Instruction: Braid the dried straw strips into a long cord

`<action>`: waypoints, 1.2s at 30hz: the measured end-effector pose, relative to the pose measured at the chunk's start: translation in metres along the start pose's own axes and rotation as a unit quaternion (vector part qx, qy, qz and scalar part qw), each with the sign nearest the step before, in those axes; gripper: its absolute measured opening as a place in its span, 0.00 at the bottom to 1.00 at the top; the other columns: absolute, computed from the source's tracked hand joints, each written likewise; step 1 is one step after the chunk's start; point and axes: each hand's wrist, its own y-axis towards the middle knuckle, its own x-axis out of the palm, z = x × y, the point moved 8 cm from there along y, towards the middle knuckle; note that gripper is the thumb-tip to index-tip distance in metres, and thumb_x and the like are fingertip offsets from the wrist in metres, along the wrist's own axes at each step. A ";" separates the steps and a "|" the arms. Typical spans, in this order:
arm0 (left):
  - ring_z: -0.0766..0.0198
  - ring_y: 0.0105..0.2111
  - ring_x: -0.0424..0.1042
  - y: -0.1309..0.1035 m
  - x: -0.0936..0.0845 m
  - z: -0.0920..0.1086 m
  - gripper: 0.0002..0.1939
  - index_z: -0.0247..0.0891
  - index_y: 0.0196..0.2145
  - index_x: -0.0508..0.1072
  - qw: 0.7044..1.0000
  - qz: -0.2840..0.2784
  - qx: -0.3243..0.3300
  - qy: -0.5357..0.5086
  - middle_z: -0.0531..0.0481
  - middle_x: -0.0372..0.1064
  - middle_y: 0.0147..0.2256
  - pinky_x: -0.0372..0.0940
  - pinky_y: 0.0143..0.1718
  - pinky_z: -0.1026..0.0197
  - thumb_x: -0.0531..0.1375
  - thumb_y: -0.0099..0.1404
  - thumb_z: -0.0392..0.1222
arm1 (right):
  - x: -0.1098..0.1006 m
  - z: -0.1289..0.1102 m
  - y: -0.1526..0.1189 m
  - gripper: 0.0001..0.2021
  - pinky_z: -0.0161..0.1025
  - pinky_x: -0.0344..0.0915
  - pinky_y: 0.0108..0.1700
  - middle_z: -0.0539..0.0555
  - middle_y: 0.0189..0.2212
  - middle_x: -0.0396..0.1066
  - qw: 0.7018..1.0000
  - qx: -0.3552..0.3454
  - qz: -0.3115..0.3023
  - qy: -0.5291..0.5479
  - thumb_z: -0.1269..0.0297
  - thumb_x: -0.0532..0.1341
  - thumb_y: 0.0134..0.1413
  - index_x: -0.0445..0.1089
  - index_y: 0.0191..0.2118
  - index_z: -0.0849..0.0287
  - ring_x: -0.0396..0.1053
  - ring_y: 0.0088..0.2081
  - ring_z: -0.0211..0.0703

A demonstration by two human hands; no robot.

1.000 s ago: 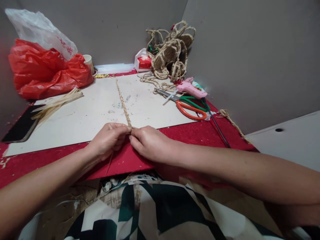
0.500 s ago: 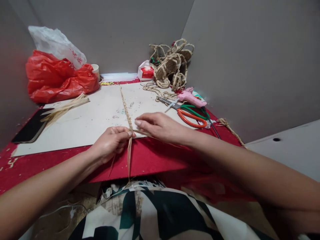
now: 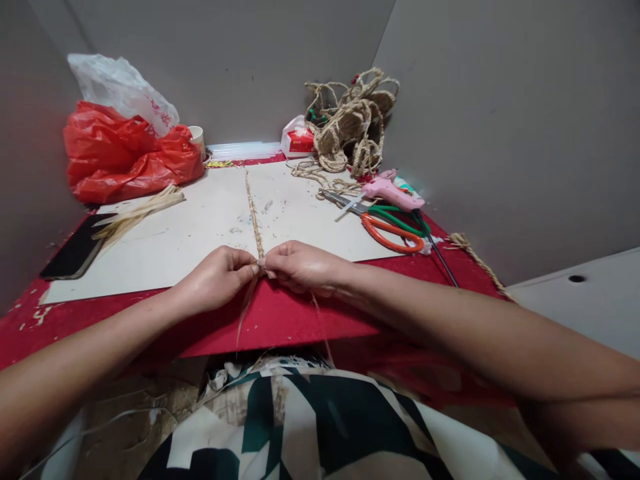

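A thin straw braid (image 3: 253, 213) runs from the back of the white board straight toward me. At its near end my left hand (image 3: 220, 275) pinches it between thumb and fingertips. My right hand (image 3: 300, 265) meets it there, its thumb and fingers pressed together on the strands at the same spot. Loose fibre strands (image 3: 245, 313) hang from under the hands, one on each side, over the table's front edge. The exact crossing of the strands is hidden by the fingertips.
On the right lie scissors (image 3: 390, 230) with an orange and a green handle, beside a pink glue gun (image 3: 395, 193). Behind stands a pile of woven rope pieces (image 3: 347, 133). To the left are fibre strips (image 3: 145, 213), a phone (image 3: 75, 247) and a red plastic bag (image 3: 130, 160).
My right hand has come left and down from beside the braid and closed at its end, touching my left hand. The hanging strands have spread apart. The view has shifted slightly.
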 end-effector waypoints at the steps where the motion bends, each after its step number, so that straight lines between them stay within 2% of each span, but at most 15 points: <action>1: 0.68 0.25 0.61 -0.002 -0.001 0.002 0.14 0.34 0.26 0.72 0.999 -0.003 0.000 0.045 0.52 0.67 0.24 0.56 0.29 0.64 0.51 0.62 0.43 | -0.001 0.002 0.000 0.13 0.30 0.34 0.12 0.41 0.06 0.46 1.000 -0.006 0.028 -0.005 0.72 0.50 0.55 0.58 0.20 0.60 0.39 0.08 0.27; 5: 0.66 0.24 0.62 -0.011 -0.006 0.012 0.16 0.34 0.25 0.70 0.980 0.009 0.001 0.200 0.50 0.66 0.23 0.55 0.28 0.63 0.48 0.63 0.43 | 0.002 0.006 -0.002 0.12 0.30 0.35 0.12 0.42 0.06 0.48 0.996 -0.018 0.086 -0.001 0.72 0.51 0.55 0.63 0.21 0.62 0.40 0.08 0.27; 8: 0.63 0.26 0.66 -0.019 -0.002 0.023 0.16 0.35 0.29 0.71 0.955 0.035 0.014 0.296 0.47 0.70 0.26 0.56 0.28 0.62 0.46 0.64 0.42 | 0.009 0.002 -0.004 0.15 0.30 0.36 0.12 0.42 0.07 0.47 0.994 -0.030 0.086 0.062 0.71 0.52 0.55 0.58 0.18 0.61 0.41 0.09 0.27; 13: 0.52 0.25 0.71 -0.025 0.015 0.029 0.17 0.32 0.38 0.70 0.871 0.065 0.003 0.488 0.40 0.71 0.25 0.57 0.25 0.57 0.43 0.64 0.39 | 0.021 0.001 -0.008 0.17 0.28 0.36 0.13 0.41 0.09 0.45 0.980 -0.004 0.075 0.185 0.74 0.50 0.55 0.50 0.16 0.60 0.40 0.11 0.25; 15: 0.51 0.24 0.71 -0.026 0.025 0.029 0.17 0.30 0.40 0.69 0.852 0.059 0.008 0.520 0.39 0.71 0.23 0.57 0.24 0.56 0.43 0.62 0.35 | 0.022 0.001 -0.009 0.17 0.27 0.35 0.14 0.41 0.09 0.45 0.976 -0.004 0.075 0.204 0.75 0.50 0.55 0.49 0.17 0.60 0.39 0.11 0.25; 18: 0.50 0.23 0.71 -0.033 0.036 0.028 0.18 0.27 0.42 0.68 0.846 0.044 0.019 0.531 0.38 0.71 0.23 0.57 0.22 0.57 0.43 0.61 0.31 | 0.023 0.007 -0.009 0.16 0.27 0.35 0.14 0.41 0.10 0.44 0.974 0.005 0.071 0.214 0.76 0.51 0.53 0.50 0.17 0.60 0.39 0.12 0.25; 20: 0.52 0.22 0.70 -0.040 0.040 0.027 0.17 0.29 0.40 0.69 0.861 0.019 0.032 0.507 0.39 0.71 0.24 0.57 0.22 0.57 0.44 0.62 0.34 | 0.022 0.010 -0.009 0.14 0.27 0.34 0.14 0.41 0.10 0.44 0.974 0.010 0.058 0.217 0.76 0.51 0.53 0.55 0.19 0.62 0.38 0.12 0.25; 22: 0.56 0.22 0.69 -0.045 0.032 0.029 0.16 0.33 0.35 0.71 0.899 0.019 0.043 0.436 0.42 0.71 0.24 0.58 0.24 0.58 0.45 0.64 0.40 | 0.022 0.011 -0.009 0.11 0.26 0.33 0.14 0.40 0.11 0.43 0.974 0.009 0.036 0.224 0.75 0.51 0.54 0.60 0.22 0.64 0.37 0.13 0.25; 24: 0.59 0.24 0.69 -0.044 0.008 0.030 0.17 0.36 0.31 0.71 0.940 0.085 0.040 0.328 0.44 0.71 0.25 0.60 0.28 0.59 0.46 0.65 0.44 | 0.022 0.010 -0.008 0.10 0.26 0.33 0.14 0.40 0.11 0.42 0.973 0.006 0.013 0.232 0.75 0.51 0.55 0.63 0.25 0.65 0.35 0.13 0.25; 26: 0.60 0.29 0.70 -0.040 -0.020 0.025 0.15 0.35 0.34 0.71 0.963 0.177 0.022 0.202 0.45 0.72 0.30 0.61 0.32 0.60 0.48 0.63 0.44 | 0.022 0.009 -0.008 0.09 0.25 0.33 0.14 0.39 0.11 0.42 0.971 -0.001 -0.005 0.237 0.74 0.51 0.55 0.63 0.26 0.65 0.35 0.13 0.25; 27: 0.61 0.31 0.70 -0.034 -0.027 0.020 0.14 0.35 0.36 0.71 0.974 0.192 0.011 0.124 0.45 0.72 0.32 0.61 0.33 0.60 0.49 0.61 0.43 | 0.022 0.008 -0.008 0.08 0.25 0.33 0.14 0.39 0.11 0.42 0.971 -0.004 -0.012 0.238 0.74 0.52 0.55 0.63 0.26 0.65 0.34 0.13 0.25; 29: 0.64 0.27 0.68 -0.018 -0.018 0.004 0.13 0.34 0.37 0.70 0.990 0.122 -0.034 -0.059 0.46 0.70 0.30 0.61 0.30 0.62 0.51 0.59 0.41 | 0.022 0.007 -0.007 0.07 0.25 0.33 0.14 0.39 0.11 0.42 0.972 -0.008 -0.021 0.234 0.74 0.52 0.54 0.63 0.26 0.65 0.34 0.13 0.25; 31: 0.68 0.21 0.62 -0.007 0.001 -0.006 0.09 0.34 0.30 0.68 0.979 0.037 -0.077 -0.187 0.50 0.65 0.23 0.57 0.23 0.65 0.50 0.58 0.40 | 0.022 0.006 -0.006 0.07 0.25 0.33 0.14 0.39 0.11 0.42 0.974 -0.009 -0.028 0.226 0.75 0.52 0.53 0.63 0.26 0.65 0.33 0.14 0.25; 33: 0.72 0.15 0.52 -0.002 0.014 -0.010 0.09 0.36 0.23 0.63 0.970 0.002 -0.100 -0.223 0.56 0.55 0.17 0.48 0.17 0.67 0.50 0.58 0.40 | 0.021 0.006 -0.006 0.07 0.25 0.33 0.14 0.39 0.11 0.42 0.976 -0.006 -0.031 0.214 0.75 0.53 0.52 0.63 0.26 0.65 0.34 0.14 0.25; 36: 0.73 0.15 0.44 -0.001 0.014 -0.011 0.10 0.37 0.20 0.62 0.979 0.012 -0.095 -0.179 0.59 0.46 0.15 0.40 0.16 0.67 0.50 0.57 0.40 | 0.019 0.006 -0.007 0.06 0.26 0.33 0.15 0.39 0.11 0.43 0.983 -0.002 -0.042 0.179 0.72 0.53 0.53 0.63 0.27 0.64 0.35 0.13 0.26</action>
